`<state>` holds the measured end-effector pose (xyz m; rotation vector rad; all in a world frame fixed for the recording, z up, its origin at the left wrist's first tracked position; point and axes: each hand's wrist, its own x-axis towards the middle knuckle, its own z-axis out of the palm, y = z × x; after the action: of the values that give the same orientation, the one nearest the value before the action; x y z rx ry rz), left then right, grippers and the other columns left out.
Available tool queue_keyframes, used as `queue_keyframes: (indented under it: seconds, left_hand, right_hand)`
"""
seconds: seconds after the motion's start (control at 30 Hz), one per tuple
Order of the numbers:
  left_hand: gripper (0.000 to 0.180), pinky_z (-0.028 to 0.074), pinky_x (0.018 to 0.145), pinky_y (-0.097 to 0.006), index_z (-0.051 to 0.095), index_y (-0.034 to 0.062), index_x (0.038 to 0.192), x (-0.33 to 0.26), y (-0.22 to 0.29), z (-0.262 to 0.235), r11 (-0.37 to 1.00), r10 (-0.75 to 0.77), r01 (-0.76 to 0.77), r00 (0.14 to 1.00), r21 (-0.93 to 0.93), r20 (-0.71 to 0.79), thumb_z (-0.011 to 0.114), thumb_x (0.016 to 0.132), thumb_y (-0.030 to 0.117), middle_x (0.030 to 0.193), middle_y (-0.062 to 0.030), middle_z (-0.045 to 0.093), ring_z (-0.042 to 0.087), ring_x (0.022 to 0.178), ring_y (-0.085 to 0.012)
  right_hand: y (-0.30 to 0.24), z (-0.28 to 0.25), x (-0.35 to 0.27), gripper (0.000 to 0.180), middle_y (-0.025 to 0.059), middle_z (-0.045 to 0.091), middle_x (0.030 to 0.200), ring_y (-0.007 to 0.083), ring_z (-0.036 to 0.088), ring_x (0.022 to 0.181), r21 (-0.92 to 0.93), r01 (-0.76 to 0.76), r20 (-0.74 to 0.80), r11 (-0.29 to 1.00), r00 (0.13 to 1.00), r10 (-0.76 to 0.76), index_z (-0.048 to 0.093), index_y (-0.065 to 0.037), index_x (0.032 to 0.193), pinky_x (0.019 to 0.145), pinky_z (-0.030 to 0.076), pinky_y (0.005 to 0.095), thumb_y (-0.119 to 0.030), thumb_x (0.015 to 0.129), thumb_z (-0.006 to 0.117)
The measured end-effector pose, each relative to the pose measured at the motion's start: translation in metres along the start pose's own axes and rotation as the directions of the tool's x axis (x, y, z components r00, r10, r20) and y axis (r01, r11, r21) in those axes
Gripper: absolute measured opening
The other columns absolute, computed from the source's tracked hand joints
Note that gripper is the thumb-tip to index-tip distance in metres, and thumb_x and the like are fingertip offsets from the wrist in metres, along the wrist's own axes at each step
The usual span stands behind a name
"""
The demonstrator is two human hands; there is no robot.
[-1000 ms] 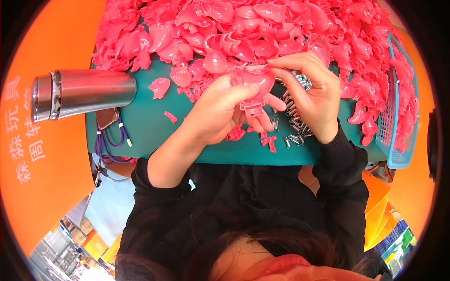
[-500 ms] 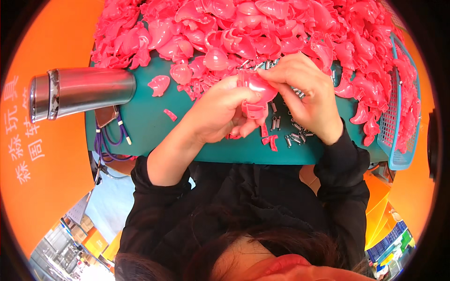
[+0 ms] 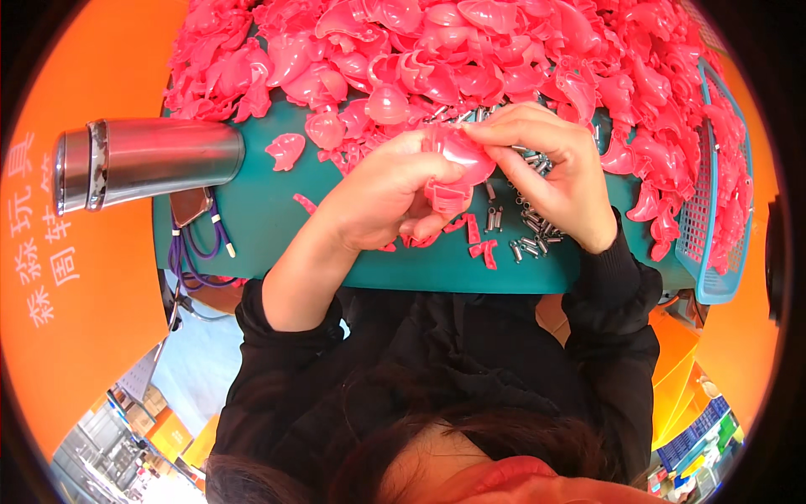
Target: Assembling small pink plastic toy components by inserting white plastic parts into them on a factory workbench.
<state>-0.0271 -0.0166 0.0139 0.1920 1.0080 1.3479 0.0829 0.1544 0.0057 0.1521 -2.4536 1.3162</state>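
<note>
My left hand (image 3: pixel 382 193) grips a glossy pink plastic shell part (image 3: pixel 460 155), its thumb laid across the part's face. At the part's upper right edge, the thumb and forefinger of my right hand (image 3: pixel 546 160) are pinched together; whether a small piece sits between them is hidden. Below and beside the hands lie several small metal pins (image 3: pixel 531 245) and a few small pink plastic pieces (image 3: pixel 483 250). A large heap of similar pink shells (image 3: pixel 437 59) rises just beyond both hands.
A steel tumbler (image 3: pixel 164 160) lies on its side at the left of the green table (image 3: pixel 277 223). Near it are a phone-like dark object (image 3: pixel 191 206) and a purple cord (image 3: pixel 180 256). At the right edge stands a blue plastic basket (image 3: pixel 714 210) with more pink parts.
Both hands stay almost in place on the pink part. The left hand has shifted slightly, tilting the part a little, and the right fingers remain at its upper edge.
</note>
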Motion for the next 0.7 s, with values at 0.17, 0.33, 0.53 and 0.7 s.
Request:
queue_keyframes:
  seconds: [0.17,0.33,0.53,0.7]
  left_hand:
    - [0.014,0.027,0.032,-0.023,0.052,-0.0002,0.091,0.000,-0.004,0.006,0.995,0.054,-0.050,0.997,0.091,-0.050,0.048,0.086,0.012,0.063,-0.0070,0.053,0.041,0.036,-0.0107]
    - [0.025,0.027,0.033,-0.023,0.050,0.0000,0.107,0.000,-0.003,0.003,0.997,0.051,-0.048,0.997,0.060,-0.051,0.048,0.085,0.010,0.064,-0.0052,0.052,0.041,0.039,-0.0095]
    - [0.026,0.028,0.034,-0.022,0.051,0.0006,0.103,0.001,-0.004,-0.001,0.994,0.061,-0.058,0.997,0.093,-0.037,0.045,0.080,0.009,0.061,-0.0032,0.052,0.040,0.037,-0.0080]
    - [0.045,0.037,0.036,-0.023,0.043,-0.0007,0.125,0.004,-0.003,0.000,0.978,0.145,-0.130,0.986,0.163,-0.086,0.042,0.081,0.006,0.065,-0.0062,0.055,0.052,0.043,-0.0142]
  right_hand:
    - [-0.003,0.006,-0.003,0.021,0.0123,0.068,0.089,0.0220,0.065,0.085,0.115,-0.189,-0.061,0.975,0.979,0.197,0.068,0.000,0.094,0.078,0.049,0.0284,0.006,0.075,0.065]
    - [-0.003,0.011,-0.004,0.018,0.0147,0.067,0.088,0.0262,0.065,0.085,-0.128,0.027,-0.108,0.991,0.993,-0.041,0.065,0.002,0.089,0.078,0.050,0.0302,0.009,0.072,0.065]
    - [-0.007,0.017,-0.006,0.018,0.0166,0.065,0.091,0.0311,0.064,0.091,-0.043,0.085,-0.074,0.995,0.993,-0.088,0.060,0.005,0.088,0.079,0.050,0.0350,0.012,0.072,0.061]
    - [0.004,0.012,-0.008,0.029,0.0166,0.064,0.103,0.0324,0.060,0.104,-0.053,0.042,-0.008,0.998,0.999,-0.042,0.062,0.002,0.104,0.089,0.046,0.0373,0.008,0.076,0.058]
